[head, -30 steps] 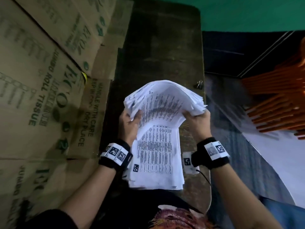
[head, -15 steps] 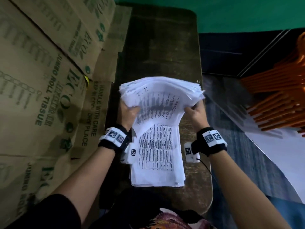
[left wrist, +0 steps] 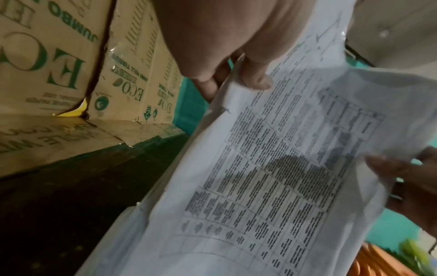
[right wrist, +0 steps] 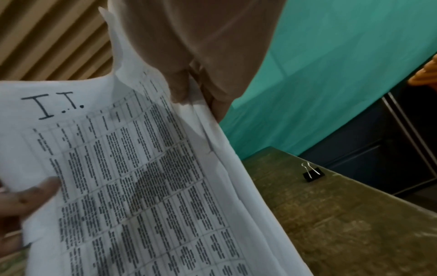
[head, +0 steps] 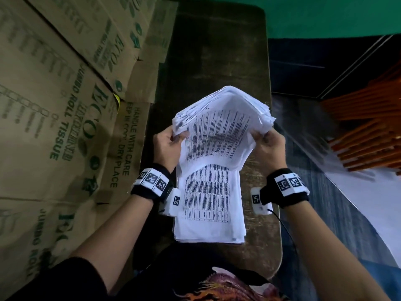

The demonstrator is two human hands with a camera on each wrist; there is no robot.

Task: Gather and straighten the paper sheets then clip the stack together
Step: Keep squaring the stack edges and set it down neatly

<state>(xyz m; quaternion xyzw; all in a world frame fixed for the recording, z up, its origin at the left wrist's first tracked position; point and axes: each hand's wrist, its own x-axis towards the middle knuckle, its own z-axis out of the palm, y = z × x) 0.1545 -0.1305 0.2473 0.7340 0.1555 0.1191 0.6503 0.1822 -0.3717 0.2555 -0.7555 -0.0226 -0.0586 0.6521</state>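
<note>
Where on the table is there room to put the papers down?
Bare table lies beyond the papers, between the boxes and the right edge, where the clip sits. Nearer you, it's crowded: the papers' lower end rests there, between both hands.

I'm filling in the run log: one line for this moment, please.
stage: straightening | paper stack: lifted, bowed | left hand: grips left edge | right hand: grips right edge | binder clip: unused on table

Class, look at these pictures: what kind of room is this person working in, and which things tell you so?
Probably a storeroom or back office. Cardboard cartons printed "jumbo roll tissue" are stacked beside a worn wooden table, and stacked orange chairs stand to the right.
</note>
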